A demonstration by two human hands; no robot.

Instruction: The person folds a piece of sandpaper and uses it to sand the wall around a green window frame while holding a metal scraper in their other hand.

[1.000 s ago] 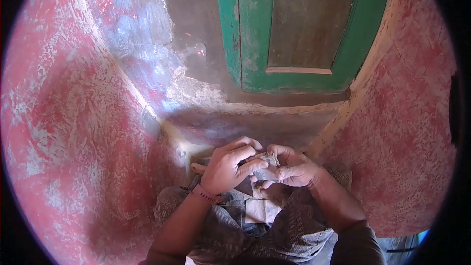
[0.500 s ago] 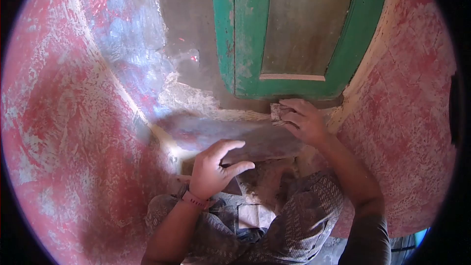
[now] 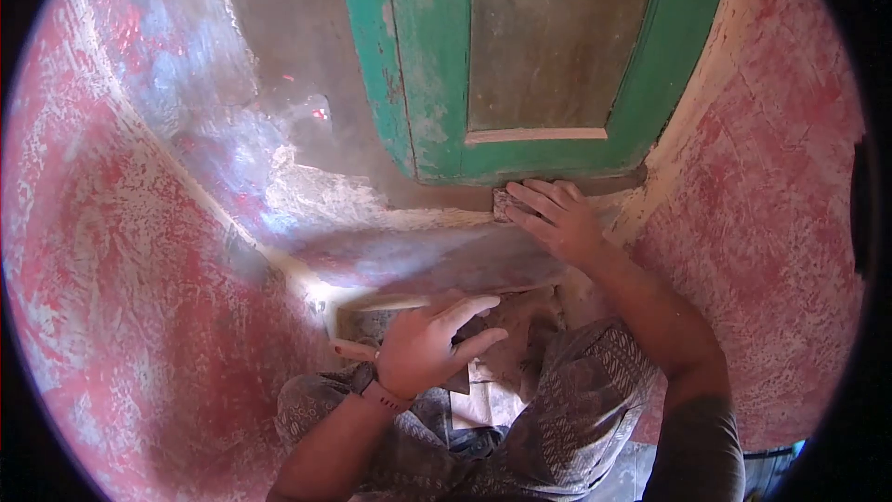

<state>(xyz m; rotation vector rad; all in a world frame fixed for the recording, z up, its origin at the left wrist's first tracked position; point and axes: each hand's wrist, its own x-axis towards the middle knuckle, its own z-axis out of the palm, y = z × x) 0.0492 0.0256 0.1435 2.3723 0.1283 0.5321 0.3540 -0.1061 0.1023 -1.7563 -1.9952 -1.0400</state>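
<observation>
My right hand (image 3: 562, 223) presses a small mottled sanding block (image 3: 502, 205) against the ledge just under the green window frame (image 3: 437, 153); the fingers lie over it and hide most of it. Lower down, my left hand (image 3: 432, 344) hovers over my lap, thumb and forefinger apart. Beneath that hand a trowel shows only in part: its handle (image 3: 355, 350) sticks out left of the wrist, and its grey blade (image 3: 459, 380) appears on the right. The other left fingers are hidden and seem curled around it.
Red, patchily painted walls (image 3: 139, 316) rise on both sides. Bare plaster (image 3: 325, 191) and grey patches surround the frame. A pale ledge edge (image 3: 321, 293) runs at the lower left corner. My patterned trousers (image 3: 576, 409) and a pale sheet (image 3: 483, 404) lie below.
My left hand has moved slightly right and down, the trowel with it. The right hand has slid a little left and up with the block. The view has shifted, so the frame sits further left.
</observation>
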